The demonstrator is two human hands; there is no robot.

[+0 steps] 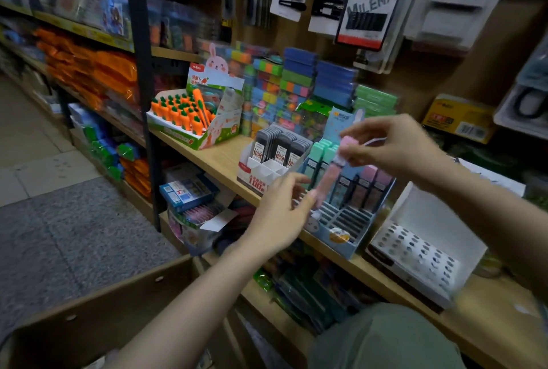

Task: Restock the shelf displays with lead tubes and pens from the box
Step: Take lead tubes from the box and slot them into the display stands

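Note:
My right hand (391, 146) pinches the top of a pink lead tube (329, 178) that hangs tilted over the blue slotted display (350, 220). Fingers of my left hand (281, 214) touch the tube's lower end. The blue display holds mint and pink tubes in its back rows, and its front slots are bare. To its left stands a white display (267, 169) with dark lead tubes (281, 146). A corner of the brown cardboard box (98, 309) shows at the lower left; its contents are hidden.
An orange carrot-pen display (189, 119) stands on the wooden shelf (219, 155) at left. A white holed pen stand (415, 253) sits at right. Stacked colourful packs rise behind, hair-clip cards hang above, more goods fill the lower shelf, and the grey aisle floor lies left.

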